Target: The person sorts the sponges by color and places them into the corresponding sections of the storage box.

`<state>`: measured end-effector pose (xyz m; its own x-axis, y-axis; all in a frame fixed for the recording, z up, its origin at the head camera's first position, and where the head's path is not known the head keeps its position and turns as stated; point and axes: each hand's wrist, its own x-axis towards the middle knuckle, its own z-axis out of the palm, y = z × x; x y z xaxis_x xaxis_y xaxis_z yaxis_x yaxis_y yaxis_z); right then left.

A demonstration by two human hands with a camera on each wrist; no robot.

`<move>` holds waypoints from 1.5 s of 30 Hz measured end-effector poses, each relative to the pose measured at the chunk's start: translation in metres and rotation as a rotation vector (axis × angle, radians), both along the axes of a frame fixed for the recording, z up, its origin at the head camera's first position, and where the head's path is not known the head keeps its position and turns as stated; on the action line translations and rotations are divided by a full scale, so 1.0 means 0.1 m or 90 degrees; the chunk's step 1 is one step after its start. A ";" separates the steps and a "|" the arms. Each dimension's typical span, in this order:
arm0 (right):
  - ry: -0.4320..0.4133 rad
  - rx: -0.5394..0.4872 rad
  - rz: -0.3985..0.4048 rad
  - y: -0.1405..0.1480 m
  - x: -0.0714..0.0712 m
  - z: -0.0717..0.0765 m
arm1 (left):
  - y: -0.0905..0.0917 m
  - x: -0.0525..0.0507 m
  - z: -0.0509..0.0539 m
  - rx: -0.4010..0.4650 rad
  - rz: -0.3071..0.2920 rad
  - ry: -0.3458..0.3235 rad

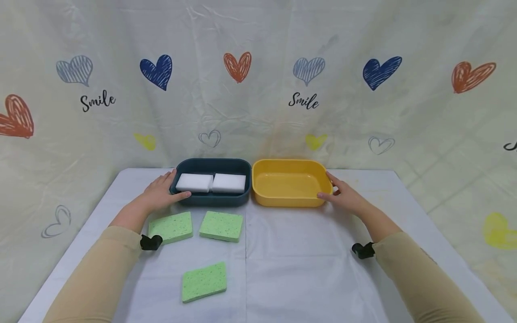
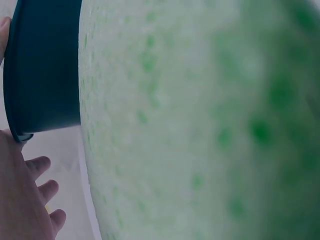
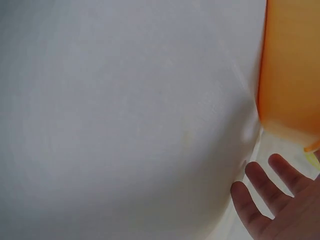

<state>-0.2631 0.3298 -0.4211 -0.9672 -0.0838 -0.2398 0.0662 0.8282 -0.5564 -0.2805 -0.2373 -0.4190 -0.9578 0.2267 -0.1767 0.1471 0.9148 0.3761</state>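
Observation:
My left hand (image 1: 160,194) rests against the left end of a dark teal tub (image 1: 216,200), its thumb by the front rim and the other fingers along the far side. Two white sponge blocks (image 1: 194,183) lie side by side in this tub. At the right end of a yellow tub (image 1: 288,201), my right hand (image 1: 344,195) touches the rim with thumb and index finger. Its other fingers stretch out loosely in the right wrist view. The two tubs stand next to each other. The yellow tub's inside shows nothing in it.
Three speckled green sponges lie on the white-covered table (image 1: 299,269): one partly under my left wrist (image 1: 171,227), one in front of the teal tub (image 1: 221,226), one nearer me (image 1: 204,282). A curtain with printed hearts (image 1: 258,112) hangs behind the tubs.

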 end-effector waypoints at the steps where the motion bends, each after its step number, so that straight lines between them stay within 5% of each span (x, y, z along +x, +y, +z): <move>1: -0.002 -0.002 -0.001 0.00 0.00 -0.01 | 0.00 0.00 0.00 0.000 0.001 -0.001; 13: -0.009 -0.010 -0.007 -0.03 -0.08 -0.03 | -0.07 -0.01 -0.01 0.023 0.006 0.000; 21: -0.018 -0.025 -0.001 -0.03 -0.08 0.03 | -0.05 0.03 0.06 0.033 -0.009 0.065; 38: -0.028 -0.037 0.004 0.04 -0.03 -0.01 | 0.26 0.57 0.21 -0.031 -0.143 0.233; 45: -0.035 -0.038 -0.011 0.03 0.00 -0.01 | 0.43 0.76 0.23 -0.066 -0.217 0.231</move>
